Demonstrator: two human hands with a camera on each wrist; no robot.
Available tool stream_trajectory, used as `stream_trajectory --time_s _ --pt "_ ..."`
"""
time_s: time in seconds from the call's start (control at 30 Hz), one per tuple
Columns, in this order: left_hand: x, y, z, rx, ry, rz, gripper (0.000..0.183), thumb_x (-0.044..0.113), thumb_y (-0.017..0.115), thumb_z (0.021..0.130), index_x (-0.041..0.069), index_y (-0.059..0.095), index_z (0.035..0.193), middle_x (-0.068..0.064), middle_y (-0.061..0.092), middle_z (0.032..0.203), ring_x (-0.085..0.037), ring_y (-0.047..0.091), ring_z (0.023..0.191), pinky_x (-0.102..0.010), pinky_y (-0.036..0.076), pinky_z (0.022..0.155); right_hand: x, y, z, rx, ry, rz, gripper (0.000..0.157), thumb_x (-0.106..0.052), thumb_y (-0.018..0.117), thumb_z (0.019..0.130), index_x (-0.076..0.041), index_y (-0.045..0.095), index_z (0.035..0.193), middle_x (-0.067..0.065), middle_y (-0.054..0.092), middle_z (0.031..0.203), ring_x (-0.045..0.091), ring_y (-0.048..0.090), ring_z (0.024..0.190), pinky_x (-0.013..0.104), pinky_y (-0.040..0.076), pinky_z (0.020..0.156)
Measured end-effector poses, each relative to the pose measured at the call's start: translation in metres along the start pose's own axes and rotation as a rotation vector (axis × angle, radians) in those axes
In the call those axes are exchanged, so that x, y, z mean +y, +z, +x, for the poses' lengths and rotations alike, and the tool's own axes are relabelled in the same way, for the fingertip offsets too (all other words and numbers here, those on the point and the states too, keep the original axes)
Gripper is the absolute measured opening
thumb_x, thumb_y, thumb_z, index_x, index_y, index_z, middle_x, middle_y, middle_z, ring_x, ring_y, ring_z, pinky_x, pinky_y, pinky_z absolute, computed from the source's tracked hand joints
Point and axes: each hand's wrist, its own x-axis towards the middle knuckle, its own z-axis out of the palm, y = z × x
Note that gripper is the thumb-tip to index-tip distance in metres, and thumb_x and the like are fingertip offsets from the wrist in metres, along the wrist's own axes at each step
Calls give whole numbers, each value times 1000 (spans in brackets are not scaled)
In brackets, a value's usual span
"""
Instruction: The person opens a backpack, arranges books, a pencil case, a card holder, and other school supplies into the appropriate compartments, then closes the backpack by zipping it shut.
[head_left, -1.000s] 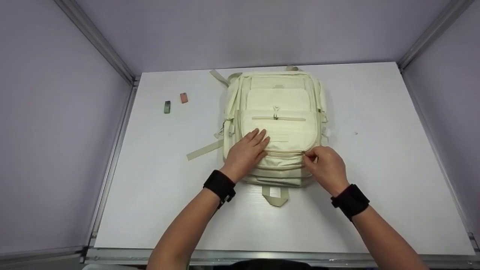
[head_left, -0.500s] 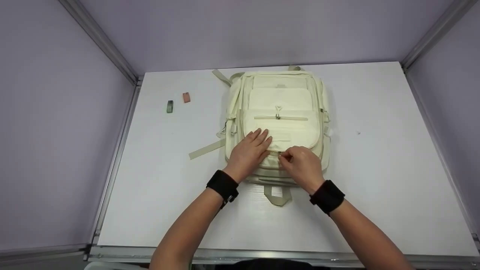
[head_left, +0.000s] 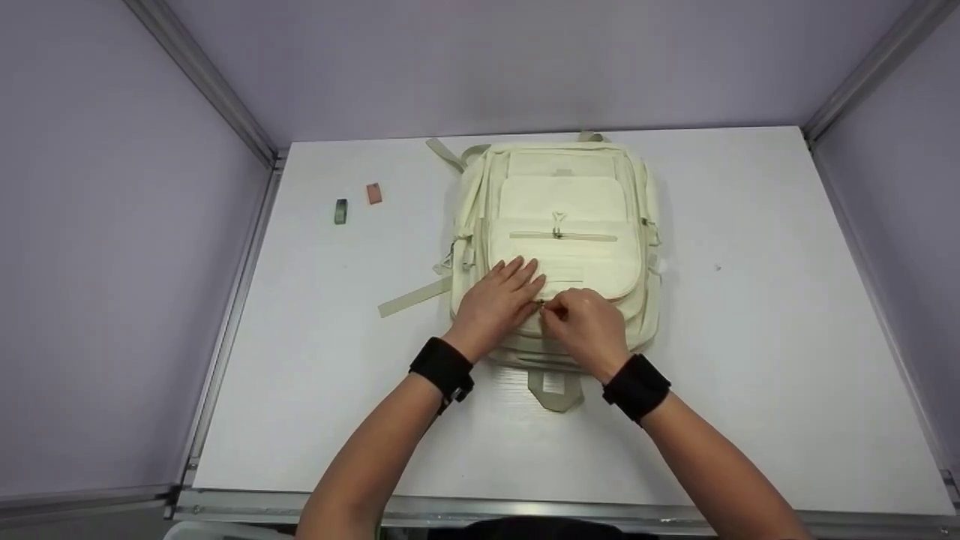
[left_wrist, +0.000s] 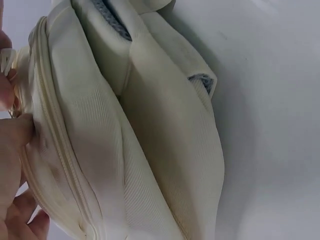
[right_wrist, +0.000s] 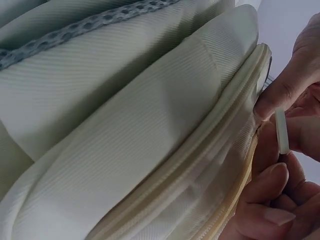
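Note:
A cream backpack (head_left: 562, 199) lies flat, front side up, with its top loop (head_left: 555, 401) toward the person. My left hand (head_left: 495, 304) rests on the lower left of its front pocket, fingers spread straight. Right beside it, my right hand (head_left: 589, 326) pinches a zipper pull between thumb and finger at the pocket's near edge. In the right wrist view the pale pull tab (right_wrist: 282, 131) sticks out between the fingers. A zipper track (right_wrist: 220, 220) runs along the pocket up to that hand. The left wrist view shows the two hands close together at the zipper.
A green block-like item (head_left: 340, 211) and a reddish one (head_left: 374, 193) lie on the white table (head_left: 750, 375) left of the backpack. One loose strap (head_left: 415, 297) extends to the left. Grey-framed panels (head_left: 480, 67) enclose the table's back and sides.
My right hand has slid leftward along the pocket edge with the zipper pull, from the right corner to beside the left hand. The left hand has stayed on the pocket.

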Motion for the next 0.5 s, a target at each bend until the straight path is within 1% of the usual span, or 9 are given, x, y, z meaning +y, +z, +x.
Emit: stream_trajectory --time_s 0.07,0.2,0.33,0.43,0.5 --pt "2 1 -2 60 10 -19 42 32 61 105 17 62 143 -3 52 152 -21 44 144 -36 27 120 1 0 0 0 5 24 7 -16 75 91 -13 80 88 -1 72 83 16 66 76 37 53 65" --pt "10 8 -5 239 33 -40 30 22 68 100 14 71 128 -4 65 138 -20 56 133 -34 35 116 2 -2 -1 0 36 89 6 -17 77 91 -12 80 90 1 74 84 17 66 76 38 53 66" --pt "15 16 -7 391 50 -51 22 15 73 94 11 75 116 -5 70 128 -21 63 124 -34 43 110 2 -4 -2 -10 57 163 11 -21 77 93 -11 80 93 0 73 86 15 65 78 38 51 69" --pt "17 19 -8 461 51 -80 19 15 74 94 9 75 113 -6 72 125 -21 65 122 -34 45 108 3 -8 -3 0 17 206 14 -25 75 95 -12 80 94 -2 72 84 14 62 77 36 49 69" --pt "18 20 -10 487 45 -113 18 12 72 95 8 75 112 -7 72 123 -22 65 121 -35 46 107 6 -12 -2 40 -60 191 14 -23 74 96 -11 80 96 -1 72 86 16 63 79 37 50 71"
